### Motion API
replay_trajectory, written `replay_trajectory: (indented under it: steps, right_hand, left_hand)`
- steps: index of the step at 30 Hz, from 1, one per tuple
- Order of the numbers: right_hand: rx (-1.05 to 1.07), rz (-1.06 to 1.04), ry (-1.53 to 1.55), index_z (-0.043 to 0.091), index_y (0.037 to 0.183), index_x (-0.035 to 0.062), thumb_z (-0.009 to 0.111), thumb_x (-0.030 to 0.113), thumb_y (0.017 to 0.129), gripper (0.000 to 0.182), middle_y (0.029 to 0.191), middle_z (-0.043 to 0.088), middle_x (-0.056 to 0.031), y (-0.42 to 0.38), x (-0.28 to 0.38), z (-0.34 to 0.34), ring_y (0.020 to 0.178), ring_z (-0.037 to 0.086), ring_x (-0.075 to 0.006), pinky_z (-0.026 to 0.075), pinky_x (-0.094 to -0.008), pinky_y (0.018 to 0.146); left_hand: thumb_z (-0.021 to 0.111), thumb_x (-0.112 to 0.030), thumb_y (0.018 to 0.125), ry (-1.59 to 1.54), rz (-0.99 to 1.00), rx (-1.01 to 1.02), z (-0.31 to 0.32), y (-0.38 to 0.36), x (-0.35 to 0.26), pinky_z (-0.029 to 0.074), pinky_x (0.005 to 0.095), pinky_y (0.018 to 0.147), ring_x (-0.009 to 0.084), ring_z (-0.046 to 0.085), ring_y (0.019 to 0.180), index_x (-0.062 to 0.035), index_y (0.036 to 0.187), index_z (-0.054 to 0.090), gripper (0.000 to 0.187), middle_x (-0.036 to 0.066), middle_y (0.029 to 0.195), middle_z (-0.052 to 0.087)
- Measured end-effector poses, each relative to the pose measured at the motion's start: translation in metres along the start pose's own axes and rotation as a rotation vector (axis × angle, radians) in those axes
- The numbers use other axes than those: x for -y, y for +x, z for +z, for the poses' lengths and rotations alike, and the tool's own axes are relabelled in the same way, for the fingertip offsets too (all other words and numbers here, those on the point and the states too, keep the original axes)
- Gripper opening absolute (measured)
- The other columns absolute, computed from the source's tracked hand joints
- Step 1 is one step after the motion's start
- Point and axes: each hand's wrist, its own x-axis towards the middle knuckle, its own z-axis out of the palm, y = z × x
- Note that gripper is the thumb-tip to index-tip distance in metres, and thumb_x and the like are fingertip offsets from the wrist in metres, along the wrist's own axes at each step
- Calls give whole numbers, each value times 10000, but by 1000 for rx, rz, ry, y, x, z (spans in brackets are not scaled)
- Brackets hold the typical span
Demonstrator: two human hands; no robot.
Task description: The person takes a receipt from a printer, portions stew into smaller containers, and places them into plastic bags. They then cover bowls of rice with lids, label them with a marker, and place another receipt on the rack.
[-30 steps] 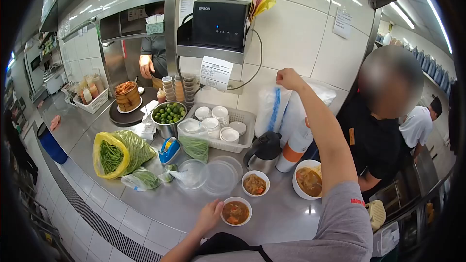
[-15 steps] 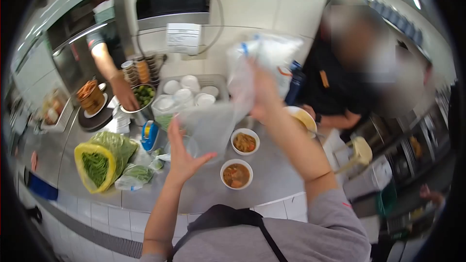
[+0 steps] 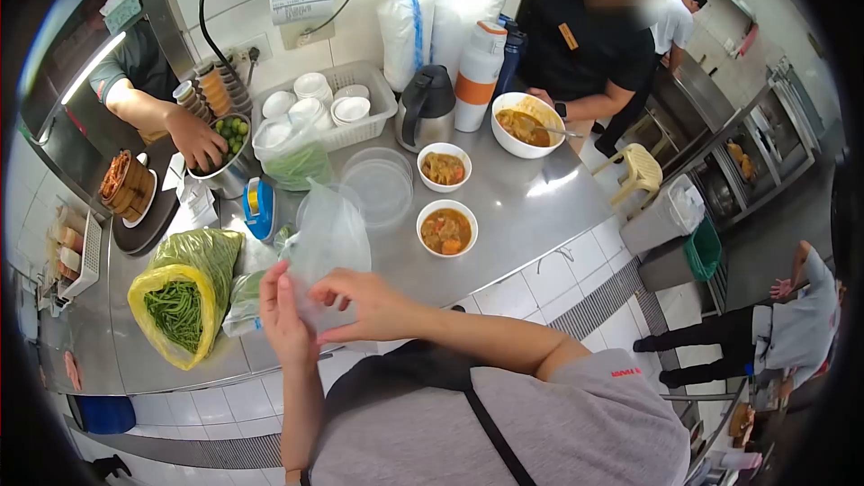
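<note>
A thin translucent plastic bag (image 3: 335, 232) hangs between my hands, its upper part standing up over the counter. My left hand (image 3: 288, 319) grips the bag's near edge from the left, fingers pointing up. Close beside it, my right hand (image 3: 360, 304) has its fingers bent on the same edge, pinching the plastic. Just beyond the bag lie round clear plastic lids or containers (image 3: 389, 187). To the right of my hands stand two small white bowls of stew, a nearer one (image 3: 446, 229) and a farther one (image 3: 444, 168).
A co-worker's hand (image 3: 200, 142) reaches into a metal pot (image 3: 236, 171) of green vegetables. Another person (image 3: 585, 27) stands behind a large stew bowl (image 3: 531, 146). A yellow bag of green beans (image 3: 193, 355), a tape dispenser (image 3: 259, 207), a steel jug (image 3: 427, 112) and a basket (image 3: 382, 108) occupy the counter.
My right hand has come down from the back of the counter to beside my left hand. The bag, stretched wide between them before, is now gathered close to me. The view has shifted.
</note>
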Motion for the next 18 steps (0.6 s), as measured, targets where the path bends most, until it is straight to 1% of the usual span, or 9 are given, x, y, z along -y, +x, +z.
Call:
replay_trajectory:
  steps: [3,6,9,11,13,14,15,17,18]
  right_hand:
    - [-86,182,101,560,873,25,664,60,713,194,758,547,-19,3,-14,8,669,522,-81,424,-221,579]
    - [-230,253,260,577,736,17,651,56,731,83,728,549,-17,3,-14,5,666,500,-77,411,-219,599]
    - [-301,182,274,570,698,18,647,52,736,92,712,538,-12,-1,-12,12,643,481,-73,402,-218,590]
    - [-281,174,330,566,686,20,650,55,735,103,704,532,-11,-8,-13,16,630,472,-71,398,-219,581]
    - [-329,155,174,556,677,24,656,61,724,116,706,526,-34,-19,-23,12,627,485,-99,404,-240,576]
    - [-328,154,178,556,677,24,656,61,724,116,706,526,-34,-24,-30,8,627,485,-99,404,-240,576]
    - [-256,181,-28,549,688,27,650,50,718,108,709,525,-47,-31,-38,2,626,494,-119,409,-248,579]
    - [-185,208,-234,541,699,31,644,39,711,104,713,524,-61,-33,-37,3,626,503,-140,415,-255,582]
    - [-298,-16,-507,530,726,32,637,34,706,109,722,526,-72,-28,-28,8,629,511,-159,420,-257,587]
  left_hand:
    - [549,-40,804,-461,-169,143,9,-18,-3,424,253,743,134,475,878,-15,1168,394,396,89,1077,440]
    - [602,20,737,202,131,201,-18,-24,20,416,207,674,103,511,814,-35,1152,402,464,55,975,507]
    - [611,26,732,353,2,421,-27,-24,34,417,201,620,92,530,711,-23,1096,434,408,38,846,543]
    - [563,-28,787,269,-13,334,-19,-27,20,431,218,586,100,533,640,-35,1032,469,263,29,759,547]
    - [470,-119,854,-328,-376,57,-11,-21,-9,440,217,584,109,547,652,-74,972,487,127,28,768,554]
    - [392,-185,884,-378,-508,-147,-6,-16,-19,416,208,525,111,501,562,-101,939,479,133,13,707,522]
    - [392,-185,884,-376,-507,-149,-20,-12,-10,416,208,525,111,501,562,-101,939,479,133,13,707,522]
    - [396,-215,883,-813,-521,398,-57,-3,17,369,193,500,96,423,514,-105,921,470,137,-1,664,468]
    - [451,-170,859,-341,-484,159,-36,-10,0,314,190,463,86,351,476,-101,919,466,93,-27,621,417]
